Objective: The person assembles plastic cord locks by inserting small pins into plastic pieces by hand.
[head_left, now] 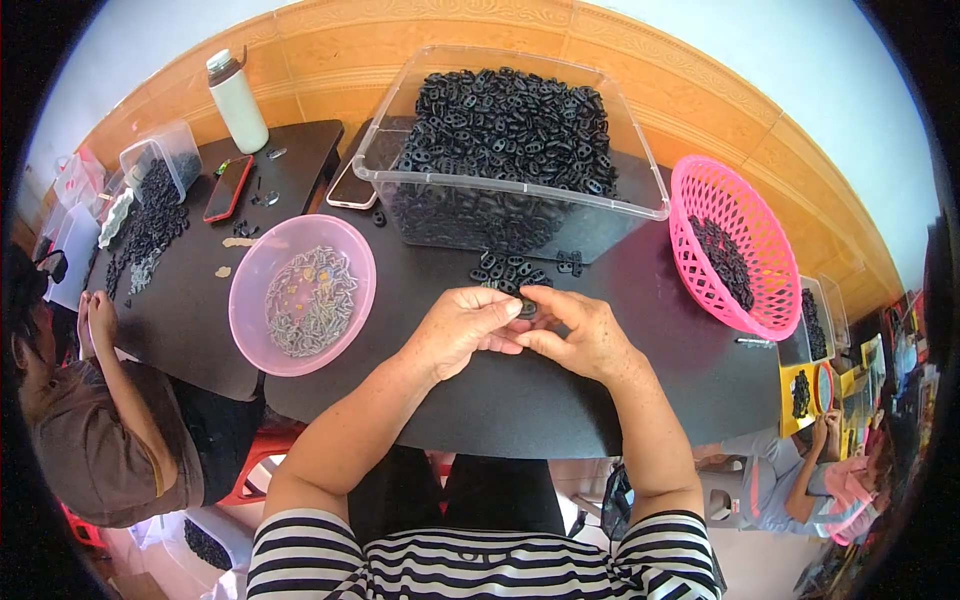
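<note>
The person's two hands meet over the near half of the dark table [500, 420], thumbs and fingers of the left hand [452, 332] and right hand [590, 335] pinching one small black piece [527, 310] between them. It sits right at the fingertips, neither hand clearly nearer; the fingers cover too much to tell its long axis. Just beyond the fingertips, straight ahead, lies a small heap of loose pieces [508, 268], slightly nearer the left hand. Out to the left stands a pink bowl [248, 325] of grey bits. Behind the heap is a clear bin [620, 228] full of black pieces, with a pink basket [768, 265] to its right.
</note>
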Demonstrator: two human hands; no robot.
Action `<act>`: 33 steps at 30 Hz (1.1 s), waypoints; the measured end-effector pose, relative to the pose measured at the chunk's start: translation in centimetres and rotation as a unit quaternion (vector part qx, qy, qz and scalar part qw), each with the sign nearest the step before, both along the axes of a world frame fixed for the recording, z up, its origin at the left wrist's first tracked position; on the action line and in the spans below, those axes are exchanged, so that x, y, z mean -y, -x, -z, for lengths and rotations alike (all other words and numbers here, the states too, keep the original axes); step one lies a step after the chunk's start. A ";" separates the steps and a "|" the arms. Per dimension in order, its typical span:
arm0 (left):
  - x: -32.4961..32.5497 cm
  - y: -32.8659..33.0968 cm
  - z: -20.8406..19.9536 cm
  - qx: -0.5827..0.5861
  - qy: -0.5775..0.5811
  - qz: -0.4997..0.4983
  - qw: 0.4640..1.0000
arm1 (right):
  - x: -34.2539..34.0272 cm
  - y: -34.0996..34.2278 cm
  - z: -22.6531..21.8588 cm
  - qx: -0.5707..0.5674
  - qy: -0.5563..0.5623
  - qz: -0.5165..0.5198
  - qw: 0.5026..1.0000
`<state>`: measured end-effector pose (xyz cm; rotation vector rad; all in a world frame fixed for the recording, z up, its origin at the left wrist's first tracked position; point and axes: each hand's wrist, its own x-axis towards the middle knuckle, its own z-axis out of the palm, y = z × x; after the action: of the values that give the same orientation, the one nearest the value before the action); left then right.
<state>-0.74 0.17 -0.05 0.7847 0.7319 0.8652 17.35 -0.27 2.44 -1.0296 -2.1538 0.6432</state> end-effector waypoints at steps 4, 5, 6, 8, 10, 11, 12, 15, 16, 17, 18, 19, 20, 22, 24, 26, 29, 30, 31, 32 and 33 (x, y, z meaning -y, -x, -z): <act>-0.2 0.0 0.2 -0.011 -0.011 0.016 1.000 | -0.2 -0.4 0.1 -0.029 0.003 0.018 0.999; -0.2 -0.1 0.0 -0.005 -0.010 0.025 1.000 | -0.3 -0.7 0.0 -0.028 0.003 0.020 0.999; -0.2 -0.1 -0.1 0.001 -0.007 0.034 0.999 | -0.2 -0.8 -0.2 -0.032 -0.023 0.047 0.998; -0.2 1.1 -0.3 -0.012 -0.028 -0.029 0.999 | 0.3 -1.2 -2.0 -0.064 -0.035 0.138 0.988; -0.7 1.8 -0.9 -0.027 -0.069 -0.125 0.989 | 0.2 -4.7 -3.5 -0.171 -0.086 0.272 0.943; -1.0 2.2 -1.0 -0.025 -0.071 -0.155 0.985 | 0.0 -6.6 -4.3 -0.216 -0.099 0.322 0.917; -1.3 2.2 -1.3 -0.031 -0.071 -0.165 0.983 | 0.0 -8.7 -5.4 -0.213 -0.115 0.340 0.909; -1.5 2.4 -1.4 -0.057 -0.079 -0.178 0.979 | -0.7 -12.2 -6.6 -0.042 -0.160 0.458 0.873; -1.5 2.3 -1.4 -0.072 -0.090 -0.174 0.978 | -0.8 -13.0 -6.5 0.004 -0.185 0.479 0.858; -1.5 2.3 -1.4 -0.071 -0.089 -0.175 0.978 | -0.8 -13.4 -6.4 0.050 -0.211 0.497 0.840; -1.5 2.1 -1.4 -0.092 -0.103 -0.161 0.977 | -0.5 -12.5 -6.1 -0.025 -0.209 0.466 0.859; -1.4 2.0 -1.3 -0.116 -0.115 -0.148 0.975 | -0.2 -10.9 -6.1 -0.016 -0.165 0.413 0.895; -1.3 2.0 -1.3 -0.116 -0.114 -0.147 0.976 | 0.2 -8.8 -5.9 -0.007 -0.120 0.359 0.926; -1.1 2.2 -1.2 -0.215 -0.119 -0.131 0.960 | 0.0 -4.6 -4.9 0.081 -0.068 0.172 0.979; -0.9 2.3 -0.7 -0.296 -0.203 -0.142 0.923 | -1.0 -1.8 -2.8 0.076 -0.032 0.090 0.993; -0.8 1.9 -0.6 -0.397 -0.325 -0.158 0.844 | -1.5 -1.4 -1.1 0.111 -0.024 0.083 0.990; -0.6 1.9 -0.8 -0.509 -0.361 -0.107 0.774 | -1.5 -2.6 0.5 0.105 -0.006 0.100 0.989; -0.5 2.0 -0.9 -0.508 -0.361 -0.107 0.775 | -1.6 -3.3 0.7 0.098 -0.005 0.110 0.989; -0.3 2.2 -1.0 -0.532 -0.379 -0.089 0.752 | -1.7 -3.7 0.6 0.100 -0.005 0.111 0.989; -0.2 2.2 -1.1 -0.556 -0.395 -0.071 0.728 | -1.9 -4.0 0.5 0.095 0.005 0.129 0.987; 0.0 2.1 -1.1 -0.555 -0.396 -0.070 0.729 | -1.9 -4.2 0.5 0.090 0.017 0.148 0.985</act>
<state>-2.85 0.18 1.03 2.1401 1.5097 0.7739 21.60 1.64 1.95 -1.4394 -2.0870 0.4605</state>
